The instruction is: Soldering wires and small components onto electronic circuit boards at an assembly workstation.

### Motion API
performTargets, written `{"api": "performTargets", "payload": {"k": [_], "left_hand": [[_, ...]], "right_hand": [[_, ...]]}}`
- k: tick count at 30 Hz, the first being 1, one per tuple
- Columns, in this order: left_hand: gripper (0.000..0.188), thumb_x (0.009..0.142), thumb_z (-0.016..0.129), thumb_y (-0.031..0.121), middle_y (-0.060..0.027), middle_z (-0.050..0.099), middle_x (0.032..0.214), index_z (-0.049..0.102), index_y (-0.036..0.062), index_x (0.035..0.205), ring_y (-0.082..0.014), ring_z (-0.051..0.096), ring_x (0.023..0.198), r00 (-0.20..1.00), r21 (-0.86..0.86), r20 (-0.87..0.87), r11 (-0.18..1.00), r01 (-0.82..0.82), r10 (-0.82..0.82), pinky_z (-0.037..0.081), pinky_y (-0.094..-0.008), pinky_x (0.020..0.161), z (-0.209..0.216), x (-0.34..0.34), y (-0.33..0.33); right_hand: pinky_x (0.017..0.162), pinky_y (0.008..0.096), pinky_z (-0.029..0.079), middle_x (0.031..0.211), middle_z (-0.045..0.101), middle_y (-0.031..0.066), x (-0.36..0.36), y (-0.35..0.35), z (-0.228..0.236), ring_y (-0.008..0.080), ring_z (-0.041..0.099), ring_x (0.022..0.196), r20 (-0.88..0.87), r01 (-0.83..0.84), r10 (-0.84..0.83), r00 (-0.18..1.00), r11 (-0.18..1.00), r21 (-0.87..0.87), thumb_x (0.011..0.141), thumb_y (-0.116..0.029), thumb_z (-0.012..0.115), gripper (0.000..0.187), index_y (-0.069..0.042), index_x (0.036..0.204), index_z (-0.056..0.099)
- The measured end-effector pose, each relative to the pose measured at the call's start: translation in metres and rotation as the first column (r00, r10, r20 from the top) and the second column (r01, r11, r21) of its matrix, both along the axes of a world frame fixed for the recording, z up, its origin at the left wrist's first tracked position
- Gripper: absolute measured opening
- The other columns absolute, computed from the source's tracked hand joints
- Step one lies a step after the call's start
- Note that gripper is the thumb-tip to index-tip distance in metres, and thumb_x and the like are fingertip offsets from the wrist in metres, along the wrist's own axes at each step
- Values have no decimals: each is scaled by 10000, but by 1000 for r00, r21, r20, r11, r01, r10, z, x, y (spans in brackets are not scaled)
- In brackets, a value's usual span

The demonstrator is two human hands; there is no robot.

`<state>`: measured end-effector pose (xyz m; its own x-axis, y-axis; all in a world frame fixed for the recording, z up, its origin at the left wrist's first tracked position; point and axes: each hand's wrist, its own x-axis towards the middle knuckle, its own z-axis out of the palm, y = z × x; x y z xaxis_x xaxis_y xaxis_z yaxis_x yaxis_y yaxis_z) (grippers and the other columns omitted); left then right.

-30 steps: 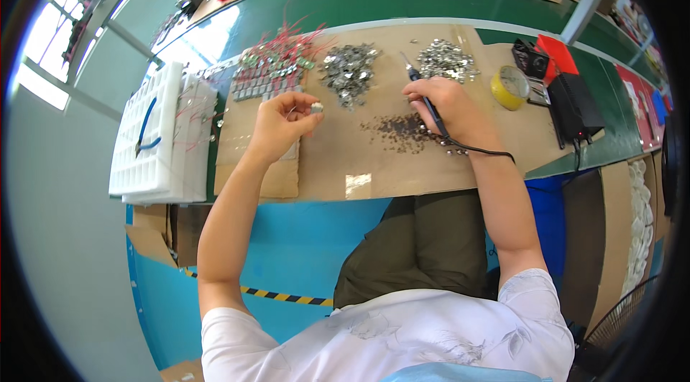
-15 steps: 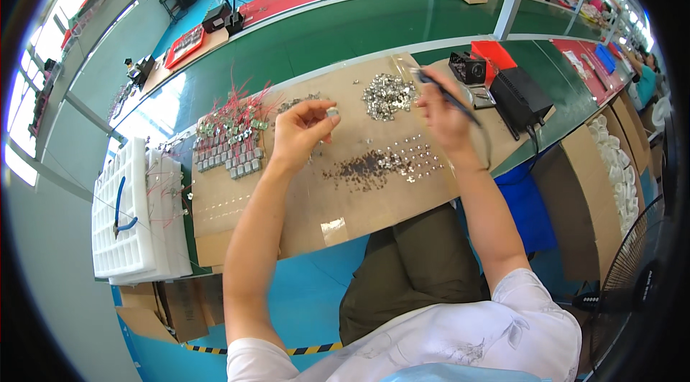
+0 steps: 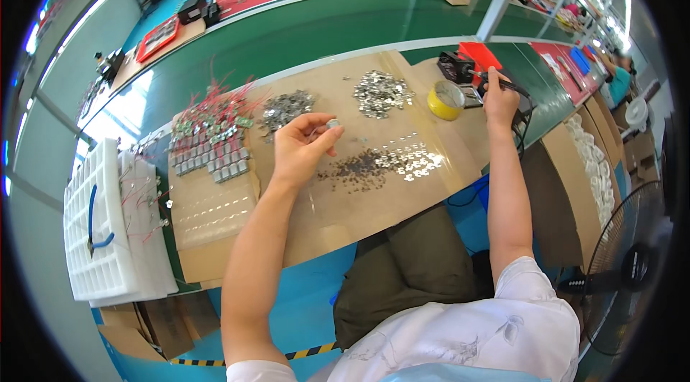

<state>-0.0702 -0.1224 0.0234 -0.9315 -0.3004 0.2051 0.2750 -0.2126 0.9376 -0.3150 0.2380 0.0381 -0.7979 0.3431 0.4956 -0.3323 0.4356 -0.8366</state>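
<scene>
My left hand (image 3: 305, 152) is raised over the cardboard-covered bench, pinching a small silver-grey motor (image 3: 333, 123) between thumb and fingertips. At the right, my right hand (image 3: 500, 103) grips the black handle of a soldering iron (image 3: 509, 85), its front end pointing toward a black iron stand (image 3: 454, 66). Whether the tip touches the stand I cannot tell. Below the left hand lie small brown and silver pieces (image 3: 359, 170), the silver ones spread to the right. Beyond them is a heap of shiny metal parts (image 3: 382, 94). A duller grey heap (image 3: 287, 107) lies just past the left hand.
Grey motors (image 3: 208, 157) with red wires stand in rows at left. White foam trays (image 3: 100, 231) hold blue-handled pliers (image 3: 93, 220). A yellow tape roll (image 3: 435, 107) and red bin (image 3: 483, 55) are at right. A fan (image 3: 625, 267) stands beside me; people sit far right.
My right hand has moved right with the soldering iron, from above the cardboard to beside the stand, uncovering the tape roll. The left hand still holds the motor. The whole view has shifted slightly.
</scene>
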Motion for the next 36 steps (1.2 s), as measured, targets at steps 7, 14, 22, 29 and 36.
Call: {"api": "performTargets", "payload": {"k": [7,14,22,29,36], "left_hand": [[286,884,791,10,-79,726,918,699,-64,1145,-119,667,687,998,-30,37,998,46,-45,559,-262,621,-2,4,-6],[295,872,798,-2,-86,741,937,693,-62,1141,-133,691,693,994,-14,87,998,63,-62,582,-277,635,5,6,-3],[290,862,809,-7,-111,753,928,666,-63,1109,-154,708,685,989,-15,140,999,51,-48,584,-280,633,8,7,-3],[319,850,855,68,-153,773,889,625,-76,1018,-161,725,675,986,-17,152,998,65,-62,578,-267,597,5,5,1],[264,917,811,120,-161,762,951,637,-57,1008,-179,722,732,995,85,94,996,2,-10,582,-291,638,2,6,-8]], "right_hand": [[515,227,436,1206,714,237,0,-13,-11,198,728,819,122,-240,495,860,605,-760,946,-73,734,341,129,1200,627],[448,200,360,1242,690,304,27,-8,-11,117,628,663,97,-269,605,790,485,-832,956,-52,693,266,114,1146,607],[384,172,321,990,768,127,120,-68,24,80,602,538,140,-423,578,804,721,-549,973,-93,677,295,21,1244,675],[599,272,544,961,734,88,190,-151,37,116,687,676,175,-841,838,517,460,285,864,-95,812,446,15,1277,684],[606,308,542,891,703,103,165,-193,52,180,669,647,166,-775,876,453,295,559,832,-126,820,313,-21,1121,760]]}}
